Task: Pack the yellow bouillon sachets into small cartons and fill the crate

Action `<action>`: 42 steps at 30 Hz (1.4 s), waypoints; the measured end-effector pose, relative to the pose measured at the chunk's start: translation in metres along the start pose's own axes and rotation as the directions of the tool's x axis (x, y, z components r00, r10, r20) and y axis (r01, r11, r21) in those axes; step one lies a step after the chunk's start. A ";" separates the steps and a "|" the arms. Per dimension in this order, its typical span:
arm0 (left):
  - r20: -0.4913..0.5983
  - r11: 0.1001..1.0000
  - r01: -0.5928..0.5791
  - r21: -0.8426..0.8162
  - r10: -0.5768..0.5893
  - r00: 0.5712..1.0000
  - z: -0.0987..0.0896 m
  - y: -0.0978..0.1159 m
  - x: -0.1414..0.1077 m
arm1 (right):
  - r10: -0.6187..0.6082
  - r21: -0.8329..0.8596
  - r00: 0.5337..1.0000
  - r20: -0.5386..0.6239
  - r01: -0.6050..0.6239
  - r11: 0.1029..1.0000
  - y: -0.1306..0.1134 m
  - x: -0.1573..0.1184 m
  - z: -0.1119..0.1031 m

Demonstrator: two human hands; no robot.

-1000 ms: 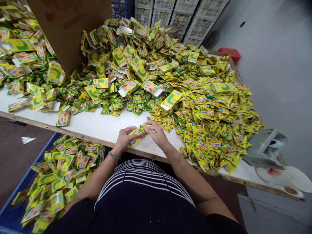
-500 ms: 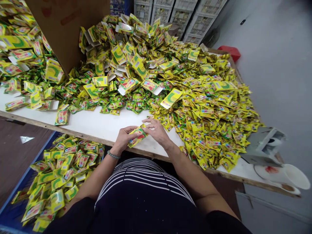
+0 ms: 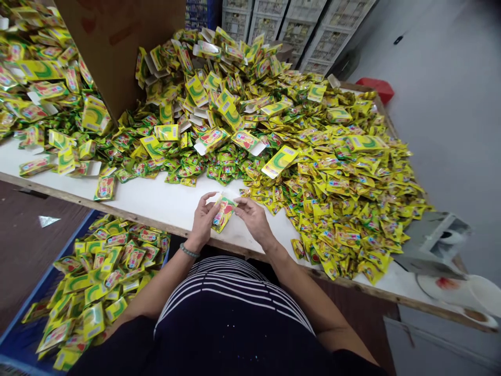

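Near the table's front edge, a small yellow-green box (image 3: 223, 213) with a red print is held between both hands. My left hand (image 3: 203, 219) pinches its left side, thumb on the front. My right hand (image 3: 253, 218) grips its upper right corner with thumb and fingers. The top end of the box looks pale, as if a flap stands up there. Behind the hands lies a large heap of small yellow and green packets (image 3: 336, 183), with several similar boxes on top, some with white flaps open.
A blue crate (image 3: 76, 235) full of filled boxes stands below the table at the left. A cardboard sheet (image 3: 125, 47) rises at the back left. At the right are a grey dispenser (image 3: 434, 245) and a white bowl (image 3: 483, 295). White crates (image 3: 293, 31) are stacked behind.
The box has turned more upright between the hands, and its top end now shows pale. My right hand has shifted from the box's upper end to its right corner. The whole view has shifted slightly.
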State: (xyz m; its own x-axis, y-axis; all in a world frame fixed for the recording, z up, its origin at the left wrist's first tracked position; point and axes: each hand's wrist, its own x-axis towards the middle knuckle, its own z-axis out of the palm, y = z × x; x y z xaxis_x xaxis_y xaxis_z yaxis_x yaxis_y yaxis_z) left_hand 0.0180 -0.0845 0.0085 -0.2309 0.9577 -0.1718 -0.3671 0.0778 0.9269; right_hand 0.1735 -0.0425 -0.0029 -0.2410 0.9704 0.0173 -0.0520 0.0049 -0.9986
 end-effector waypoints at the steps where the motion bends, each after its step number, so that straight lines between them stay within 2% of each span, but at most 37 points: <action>1: 0.041 0.998 -0.011 0.057 0.008 0.999 -0.003 0.000 0.000 | 0.028 0.042 0.999 0.036 -0.030 0.999 0.003 -0.001 0.001; 3: 0.144 0.980 -0.012 0.200 -0.017 0.989 -0.010 -0.003 -0.001 | 0.039 0.058 0.997 0.072 -0.044 0.997 0.009 -0.005 0.001; 6: 0.262 0.930 -0.011 0.366 -0.092 0.961 -0.021 -0.009 -0.003 | -0.056 -0.116 0.997 0.056 0.062 0.991 0.016 -0.008 -0.005; 8: 0.286 0.905 -0.007 0.425 -0.127 0.950 -0.026 -0.012 -0.004 | -0.123 -0.276 0.988 0.091 0.143 0.950 0.019 -0.010 -0.011; 10: 0.284 0.892 0.002 0.451 -0.146 0.948 -0.028 -0.014 -0.004 | -0.142 -0.362 0.981 0.129 0.180 0.915 0.020 -0.010 -0.015; 15: 0.276 0.930 0.076 0.360 -0.183 0.944 -0.027 -0.012 -0.003 | -0.080 -0.382 0.993 0.091 0.109 0.918 0.011 -0.004 -0.015; 19: 0.197 0.962 0.137 0.236 -0.185 0.963 -0.025 -0.012 -0.004 | -0.132 -0.426 0.966 0.223 0.218 0.878 -0.004 0.001 -0.014; 23: 0.184 0.963 0.130 0.235 -0.176 0.967 -0.022 -0.012 -0.005 | -0.112 -0.465 0.955 0.275 0.234 0.854 -0.011 0.005 -0.015; 28: 0.220 0.961 0.141 0.236 -0.194 0.956 -0.021 -0.009 -0.006 | 0.008 -0.438 0.962 0.272 0.116 0.891 -0.009 0.016 -0.020; 31: 0.240 0.956 0.134 0.260 -0.198 0.950 -0.021 -0.008 -0.006 | 0.100 -0.409 0.942 0.319 0.042 0.911 -0.009 0.026 -0.025; 33: 0.231 0.953 0.129 0.273 -0.195 0.953 -0.022 -0.008 -0.006 | 0.104 -0.431 0.921 0.375 0.074 0.899 -0.011 0.031 -0.028; 38: 0.244 0.947 0.104 0.304 -0.183 0.952 -0.022 -0.010 -0.008 | -0.010 -0.412 0.865 0.502 0.249 0.876 -0.015 0.028 -0.037; 40: 0.242 0.944 0.095 0.315 -0.177 0.954 -0.021 -0.010 -0.008 | -0.030 -0.405 0.860 0.510 0.270 0.873 -0.011 0.021 -0.039; 42: 0.230 0.938 0.083 0.337 -0.168 0.959 -0.020 -0.010 -0.008 | -0.042 -0.380 0.878 0.478 0.249 0.891 -0.004 0.012 -0.038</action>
State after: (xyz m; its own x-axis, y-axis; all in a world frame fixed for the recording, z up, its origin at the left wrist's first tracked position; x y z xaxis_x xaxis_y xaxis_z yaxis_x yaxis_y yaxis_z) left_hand 0.0055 -0.0990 -0.0057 0.0474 0.9688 -0.2434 -0.0603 0.2460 0.9674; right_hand 0.2075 -0.0220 -0.0010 -0.6721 0.7361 0.0805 0.2615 0.3377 -0.9042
